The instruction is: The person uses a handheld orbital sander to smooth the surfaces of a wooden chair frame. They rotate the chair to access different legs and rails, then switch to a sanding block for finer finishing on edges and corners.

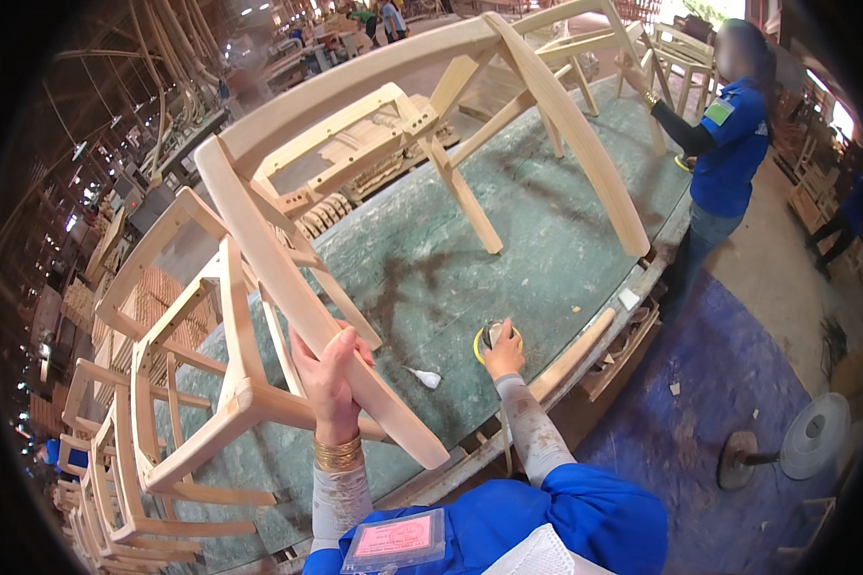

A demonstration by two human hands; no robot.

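Observation:
A pale, unpainted wooden chair frame (283, 254) stands tilted on the green worktable (422, 307) in front of me. My left hand (331, 374) is wrapped round the lower part of its near left leg. My right hand (504, 353) rests near the table's front edge, closed on a round black tool with a yellow rim (479, 343); the fingers cover much of it, so its exact kind is unclear. Between my hands lies a small white object with a thin dark tip (428, 379). The frame's right leg (575, 134) curves down close to the table edge.
More chair frames (197, 422) crowd the left side. At the far right a co-worker (729, 144) in a blue shirt handles another frame (633, 48). A wooden strip (585, 345) lies along the front edge; a fan (815, 436) stands on the floor.

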